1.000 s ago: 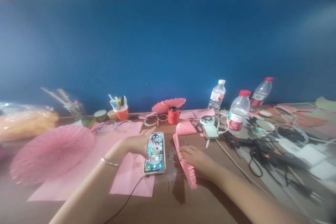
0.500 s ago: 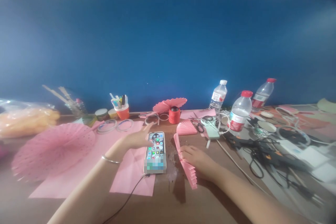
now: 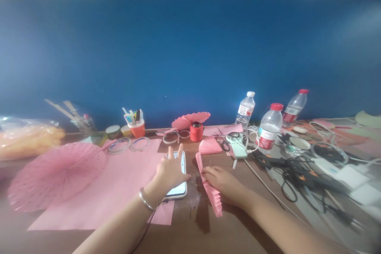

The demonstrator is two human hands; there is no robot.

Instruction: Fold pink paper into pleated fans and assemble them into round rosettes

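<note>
My left hand [image 3: 170, 172] is over a smartphone [image 3: 179, 191], fingers apart, hiding much of its screen, which is now mostly white. A silver bangle [image 3: 146, 200] circles the left wrist, and a dark cable runs from the phone's lower end. To the right, my right hand [image 3: 216, 177] grips the edge of a narrow pleated strip of pink paper [image 3: 214, 199] that rests on the table. Just beyond it lies a small pink folded paper fan [image 3: 210, 146]. Under and beside the phone are flat pink paper sheets [image 3: 135, 166].
A large round pink fan [image 3: 56, 176] lies left, near a bag of yellow stuff [image 3: 29, 139]. A red pen cup [image 3: 137, 129], tape rolls [image 3: 139, 144] and a red jar [image 3: 196, 131] stand behind. Right are water bottles [image 3: 270, 129], scissors [image 3: 226, 145] and tangled cables [image 3: 293, 184].
My left hand has moved right and nearer, across the phone. Its screen went from app icons to mostly white. The right hand keeps its grip on the pleated paper.
</note>
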